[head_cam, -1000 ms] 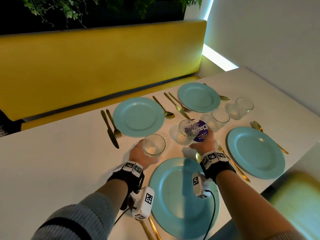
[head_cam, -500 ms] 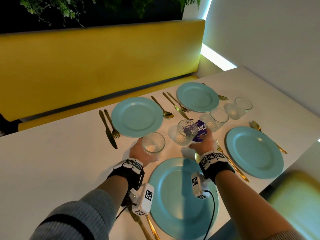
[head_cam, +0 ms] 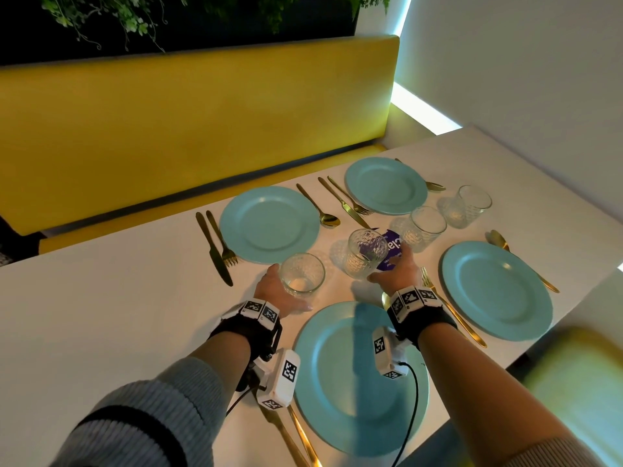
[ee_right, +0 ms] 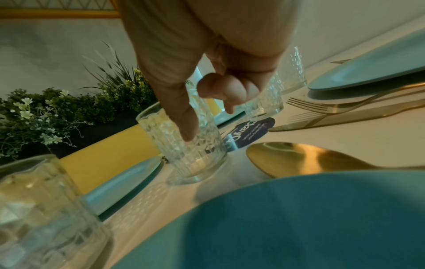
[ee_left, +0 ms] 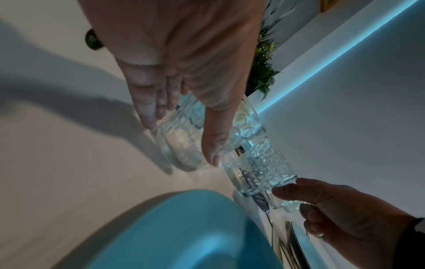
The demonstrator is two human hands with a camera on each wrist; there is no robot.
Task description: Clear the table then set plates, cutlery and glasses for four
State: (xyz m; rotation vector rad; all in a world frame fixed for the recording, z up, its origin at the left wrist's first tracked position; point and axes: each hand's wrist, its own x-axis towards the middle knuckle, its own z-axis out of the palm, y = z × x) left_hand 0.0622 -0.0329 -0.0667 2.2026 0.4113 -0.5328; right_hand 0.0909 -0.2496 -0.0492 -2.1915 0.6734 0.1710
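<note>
Four teal plates are laid on the white table (head_cam: 101, 315); the nearest plate (head_cam: 337, 382) lies under my wrists. A ribbed glass (head_cam: 302, 273) stands beyond its left rim. My left hand (head_cam: 291, 287) cups it with straight fingers, and in the head view the thumb lies a little off the base. In the left wrist view the same glass (ee_left: 184, 145) shows between the thumb and fingers. A second glass (head_cam: 365, 252) stands to the right. My right hand (head_cam: 387, 262) holds it, thumb against its side (ee_right: 184, 142) and fingers curled behind.
Two more glasses (head_cam: 426, 227) (head_cam: 472, 203) stand at the right, by a round purple coaster (head_cam: 392, 249). Gold cutlery flanks the plates: knife and fork (head_cam: 215, 244), spoon (head_cam: 320, 205), fork and knife (head_cam: 451, 311). A yellow bench (head_cam: 202, 129) runs behind.
Almost nothing differs. Both glasses stand where they were and both hands stay beside them; only the view has shifted slightly.
</note>
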